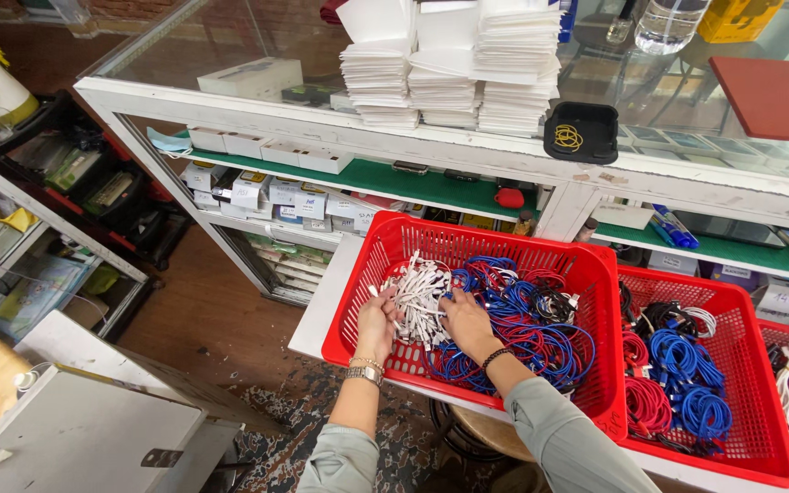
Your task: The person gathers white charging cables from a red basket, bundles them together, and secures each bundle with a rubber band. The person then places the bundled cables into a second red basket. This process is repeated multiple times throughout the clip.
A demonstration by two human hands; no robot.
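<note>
- The left hand sat inside the near red basket, fingers curled loosely around the edge of a bundle of white cables; the grip appeared partial, not fully closed.
- The right hand rested palm-down just beside that bundle, fingers bent and touching it where it met the blue and red cables. Whether it pinched a strand could not be told.
- The white cables lay in the basket's left part, apparently kept apart by colour.
- A second red basket stood touching on the right, holding coiled cables.
- Stacked white boxes sat on the glass counter behind.
</note>
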